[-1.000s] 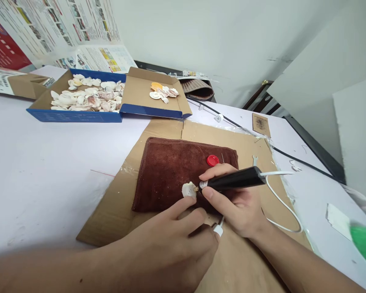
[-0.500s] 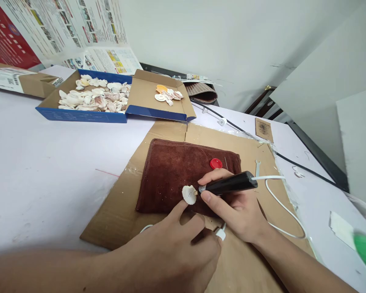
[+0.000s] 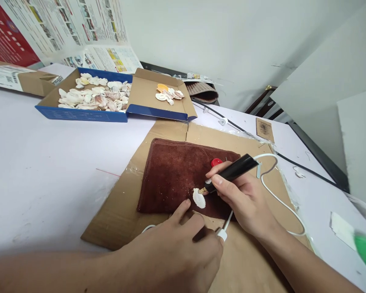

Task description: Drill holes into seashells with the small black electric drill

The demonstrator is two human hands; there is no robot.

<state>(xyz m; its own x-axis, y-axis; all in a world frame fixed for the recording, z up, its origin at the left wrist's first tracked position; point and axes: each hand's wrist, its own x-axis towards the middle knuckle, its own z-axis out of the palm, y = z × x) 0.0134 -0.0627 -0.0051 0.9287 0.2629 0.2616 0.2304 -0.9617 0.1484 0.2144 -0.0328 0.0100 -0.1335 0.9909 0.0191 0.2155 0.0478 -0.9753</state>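
Note:
My right hand [image 3: 247, 195] is closed round a black pen-shaped electric drill [image 3: 233, 171], held like a pencil. Its brass-coloured tip is at the upper edge of a small white scallop shell [image 3: 199, 198]. Whether the bit itself touches the shell is too small to tell. The shell is over the near part of a folded brown cloth [image 3: 171, 175]. With one finger stretched towards the shell, just left of it, my left hand [image 3: 177, 248] has its other fingers curled round a white cable piece [image 3: 222, 234], like an inline switch or plug.
A red cap [image 3: 216, 162] lies on the cloth, with cardboard [image 3: 110, 219] beneath. Behind, a blue box [image 3: 82, 115] holds many shells, with several more on its lid [image 3: 143, 93]. The drill's white cord [image 3: 280, 197] loops to the right, near a small wrench [image 3: 258, 170].
The drill has swung to a steeper tilt, its tip shifting slightly right. The shell has moved right and a little down and turned, now apart from my left fingertip. My left hand barely moves.

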